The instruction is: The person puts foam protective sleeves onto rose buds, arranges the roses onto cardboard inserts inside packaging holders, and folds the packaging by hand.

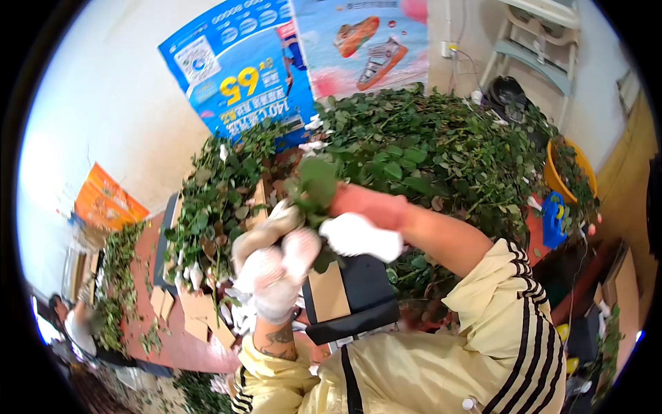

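Note:
My left hand, in a pale pinkish-white glove with dirty beige fingers, is closed in front of my chest. Green leaves of what look like rose stems come up against its fingers. My right hand, in a salmon-pink glove, reaches in from the right to these leaves; its fingers are blurred and hidden behind them. A blurred white sleeve-like piece shows just under the right glove. Below both hands stands a black box with a cardboard piece on it.
A large heap of leafy rose stems covers the table's far side. Cardboard pieces and white sleeves lie on the left of the red tabletop. A yellow tub and blue holder are right. Another person is far left.

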`<state>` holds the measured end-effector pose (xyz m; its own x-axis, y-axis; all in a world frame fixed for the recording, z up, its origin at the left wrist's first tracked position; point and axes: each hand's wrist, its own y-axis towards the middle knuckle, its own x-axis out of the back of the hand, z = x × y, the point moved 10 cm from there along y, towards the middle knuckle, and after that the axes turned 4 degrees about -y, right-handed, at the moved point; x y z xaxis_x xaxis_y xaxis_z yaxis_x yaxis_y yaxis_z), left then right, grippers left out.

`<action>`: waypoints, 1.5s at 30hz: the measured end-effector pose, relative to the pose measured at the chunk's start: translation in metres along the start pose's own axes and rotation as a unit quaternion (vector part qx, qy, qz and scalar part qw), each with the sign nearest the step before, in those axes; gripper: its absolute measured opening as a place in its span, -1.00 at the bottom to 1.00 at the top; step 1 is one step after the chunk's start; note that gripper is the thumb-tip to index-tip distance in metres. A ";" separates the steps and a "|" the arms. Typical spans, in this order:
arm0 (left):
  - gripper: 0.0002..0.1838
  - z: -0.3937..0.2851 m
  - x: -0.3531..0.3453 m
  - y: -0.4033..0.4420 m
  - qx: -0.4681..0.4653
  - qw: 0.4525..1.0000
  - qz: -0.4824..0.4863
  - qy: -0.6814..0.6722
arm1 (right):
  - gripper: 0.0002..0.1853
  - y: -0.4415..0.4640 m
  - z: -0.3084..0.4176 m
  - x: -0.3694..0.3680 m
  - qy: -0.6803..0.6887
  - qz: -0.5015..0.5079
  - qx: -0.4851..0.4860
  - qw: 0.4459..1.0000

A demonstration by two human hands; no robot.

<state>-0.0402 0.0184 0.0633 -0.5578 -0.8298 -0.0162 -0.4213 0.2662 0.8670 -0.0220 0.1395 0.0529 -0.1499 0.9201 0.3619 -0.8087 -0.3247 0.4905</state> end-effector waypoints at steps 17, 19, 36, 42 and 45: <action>-0.30 0.020 0.042 -0.029 0.058 0.988 -0.088 -0.112 | -0.48 0.021 -0.023 -0.041 -0.483 -0.013 0.183 0.856; -0.36 0.014 0.031 -0.021 0.067 0.992 -0.061 -0.089 | -0.43 0.021 -0.043 -0.048 -0.514 0.084 0.129 0.844; -0.18 -0.094 -0.041 0.012 -0.160 0.840 0.179 0.486 | -0.43 0.007 -0.036 -0.004 0.063 -0.140 0.057 0.987; -0.54 -0.097 -0.068 0.021 -0.157 0.776 0.238 0.562 | -0.65 0.010 -0.024 -0.031 -0.475 -0.161 0.184 0.845; -0.78 -0.092 -0.060 0.027 -0.123 0.811 0.207 0.534 | -0.62 0.007 -0.020 -0.031 -0.480 -0.165 0.190 0.840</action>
<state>0.0473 0.0299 0.1337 0.3767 -0.6814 0.6276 -0.1274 0.6329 0.7637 -0.0343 0.1127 0.0293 0.7224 0.4319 0.5400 -0.4489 -0.3011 0.8413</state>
